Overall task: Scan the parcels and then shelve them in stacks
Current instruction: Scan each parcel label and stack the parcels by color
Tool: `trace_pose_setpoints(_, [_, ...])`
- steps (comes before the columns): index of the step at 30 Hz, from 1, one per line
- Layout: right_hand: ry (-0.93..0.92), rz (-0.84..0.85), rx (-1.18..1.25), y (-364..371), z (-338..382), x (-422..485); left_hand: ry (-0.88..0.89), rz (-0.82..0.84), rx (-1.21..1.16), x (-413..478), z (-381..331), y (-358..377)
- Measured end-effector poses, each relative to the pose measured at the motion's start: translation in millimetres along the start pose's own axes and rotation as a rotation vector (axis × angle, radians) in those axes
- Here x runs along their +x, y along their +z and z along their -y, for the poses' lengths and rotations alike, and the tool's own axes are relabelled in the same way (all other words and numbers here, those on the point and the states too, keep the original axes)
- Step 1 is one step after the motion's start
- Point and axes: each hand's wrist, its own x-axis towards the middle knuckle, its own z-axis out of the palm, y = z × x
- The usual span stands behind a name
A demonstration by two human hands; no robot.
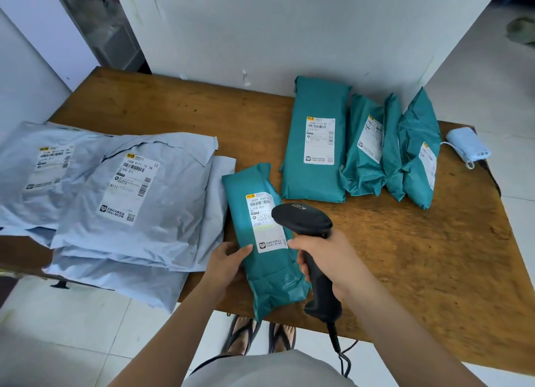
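A long teal parcel (265,242) with a white label lies at the front of the wooden table (419,256). My left hand (225,263) grips its left edge. My right hand (333,262) is shut on the handle of a black barcode scanner (307,227); the scanner's head hovers over the label, and a pale band of light falls across it. Several more teal parcels (315,143) lie side by side at the back right. Grey mailer bags (133,195) are piled on the left, overlapping each other.
A small light-blue device (467,147) with a cord sits at the table's far right edge. The scanner cable (340,355) hangs down off the front edge. A white wall panel (289,24) stands behind the table. White floor tiles and my sandalled feet show below.
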Motion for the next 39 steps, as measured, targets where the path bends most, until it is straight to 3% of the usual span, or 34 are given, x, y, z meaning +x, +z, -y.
trace_pose_setpoints(5, [0.009,0.007,0.003,0.8,-1.0,2.6,0.047,0.000,0.017,-6.5,-0.1,5.0])
trace_pose_setpoints(11, [0.025,0.012,0.011,0.4,-2.8,2.8,0.124,-0.028,0.194,2.6,-8.5,3.2])
trace_pose_setpoints(16, [0.019,-0.008,0.044,-9.8,-2.6,2.2,0.103,-0.149,0.387,20.0,-41.3,-10.6])
trace_pose_setpoints(20, [0.009,-0.040,0.080,-23.1,0.6,2.2,0.176,-0.212,0.760,11.3,-72.7,-15.4])
trace_pose_setpoints(23, [0.000,-0.069,0.107,-34.8,2.3,1.5,0.419,-0.327,1.011,0.6,-92.7,0.5])
trace_pose_setpoints(25, [-0.012,-0.087,0.124,-44.1,3.5,0.3,0.597,-0.313,0.973,3.6,-105.5,22.9])
trace_pose_setpoints(27, [-0.022,-0.109,0.140,-54.8,5.8,-1.2,0.650,-0.218,0.834,10.4,-120.4,53.2])
trace_pose_setpoints(32, [-0.055,-0.151,0.219,-80.9,14.3,-6.8,0.477,0.023,0.577,50.3,-150.4,118.5])
trace_pose_setpoints(35, [-0.061,-0.196,0.250,-94.7,16.2,-8.0,0.314,0.050,0.335,87.0,-160.4,135.0])
trace_pose_setpoints(39, [-0.027,-0.250,0.281,-109.2,11.5,-7.4,0.263,0.044,0.250,110.0,-169.1,150.3])
